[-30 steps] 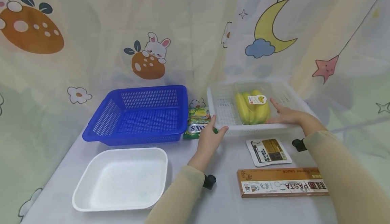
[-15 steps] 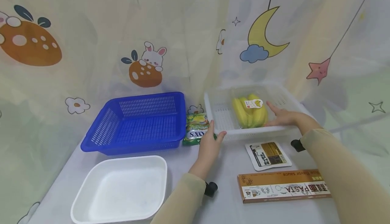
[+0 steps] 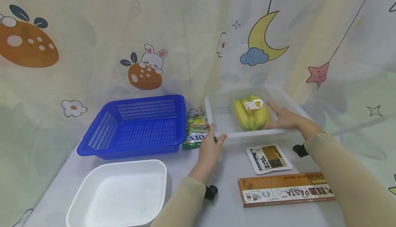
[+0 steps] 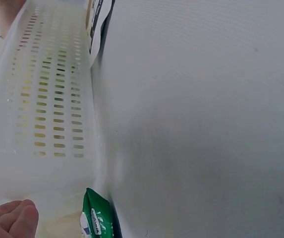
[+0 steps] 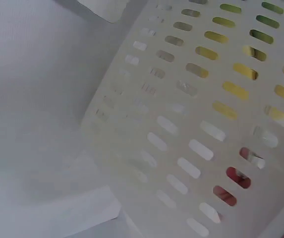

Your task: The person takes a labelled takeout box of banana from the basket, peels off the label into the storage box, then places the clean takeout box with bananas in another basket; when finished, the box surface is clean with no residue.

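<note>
My left hand (image 3: pixel 208 151) is at the front left corner of a white perforated basket (image 3: pixel 227 138), with its forefinger and thumb apart; fingertips (image 4: pixel 25 210) show right by the basket's end in the left wrist view. Inside the basket is a clear pack of bananas (image 3: pixel 251 115) with a white label. My right hand (image 3: pixel 286 118) reaches over the front rim, fingers spread, fingertips at the pack's right side. Through the basket's slots (image 5: pixel 236 90) in the right wrist view, yellow and green show. A green candy bag (image 3: pixel 195 132) lies left of the basket, partly behind my left hand.
A blue perforated basket (image 3: pixel 139 148) stands at the back left, with a shallow white tray (image 3: pixel 120 189) in front. Before the white basket lie a flat pouch (image 3: pixel 268 159) and a long pasta box (image 3: pixel 284 189), partly covered by my right sleeve. A patterned cloth hangs behind.
The whole head view has shifted, so things sit lower and a little further left. Both hands keep their places at the white basket and the banana pack.
</note>
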Demonstrator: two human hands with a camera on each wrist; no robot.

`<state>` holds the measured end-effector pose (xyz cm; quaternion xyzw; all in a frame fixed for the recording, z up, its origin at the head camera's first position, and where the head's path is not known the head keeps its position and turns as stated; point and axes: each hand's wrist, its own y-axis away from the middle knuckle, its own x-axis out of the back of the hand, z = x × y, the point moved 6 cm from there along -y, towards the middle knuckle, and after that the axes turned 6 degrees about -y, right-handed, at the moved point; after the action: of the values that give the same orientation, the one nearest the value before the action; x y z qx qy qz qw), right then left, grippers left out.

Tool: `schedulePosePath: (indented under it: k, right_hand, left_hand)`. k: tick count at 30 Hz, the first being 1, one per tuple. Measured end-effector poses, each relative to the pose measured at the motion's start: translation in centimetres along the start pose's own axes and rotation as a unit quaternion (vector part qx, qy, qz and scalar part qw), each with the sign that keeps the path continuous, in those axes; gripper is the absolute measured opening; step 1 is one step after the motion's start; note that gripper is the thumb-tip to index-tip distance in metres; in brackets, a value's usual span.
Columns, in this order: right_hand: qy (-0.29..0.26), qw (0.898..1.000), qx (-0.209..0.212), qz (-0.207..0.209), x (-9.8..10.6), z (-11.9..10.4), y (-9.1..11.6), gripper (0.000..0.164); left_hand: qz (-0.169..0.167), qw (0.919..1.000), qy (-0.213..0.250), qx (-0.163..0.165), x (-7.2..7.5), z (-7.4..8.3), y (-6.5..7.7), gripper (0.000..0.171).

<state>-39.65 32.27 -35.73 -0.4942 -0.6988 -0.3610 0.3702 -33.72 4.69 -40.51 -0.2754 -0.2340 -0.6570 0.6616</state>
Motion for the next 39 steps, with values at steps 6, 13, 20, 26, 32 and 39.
schedulePosePath:
  k: [6, 13, 20, 26, 32, 39]
  right_hand:
    - [-0.008, 1.000, 0.012, 0.025, 0.6, -0.6, 0.4, 0.110]
    - [-0.025, 0.999, 0.013, 0.029, 1.1, -0.7, 0.9, 0.106]
    - [-0.046, 0.998, 0.016, 0.039, 2.3, -1.3, 1.3, 0.104]
    - [-0.054, 0.997, 0.029, 0.041, 3.1, -3.4, 1.7, 0.101]
    - [-0.057, 0.996, 0.057, 0.037, 3.5, -5.4, 2.5, 0.101]
    - [-0.061, 0.995, 0.066, 0.044, 3.9, -7.0, 3.4, 0.100]
  left_hand:
    - [-0.010, 0.9999, 0.012, 0.003, 0.0, -0.2, 0.0, 0.074]
    - [-0.013, 0.9999, 0.009, 0.003, 0.0, -0.2, 0.0, 0.075]
    - [0.016, 0.9995, 0.005, -0.028, 0.7, 0.0, 0.1, 0.076]
    - [0.051, 0.9977, 0.026, -0.036, 2.2, -0.1, 0.7, 0.075]
    - [0.046, 0.9947, 0.080, -0.046, 3.6, 0.5, 1.6, 0.074]
    - [0.036, 0.9900, 0.125, -0.055, 6.6, 2.1, 2.6, 0.073]
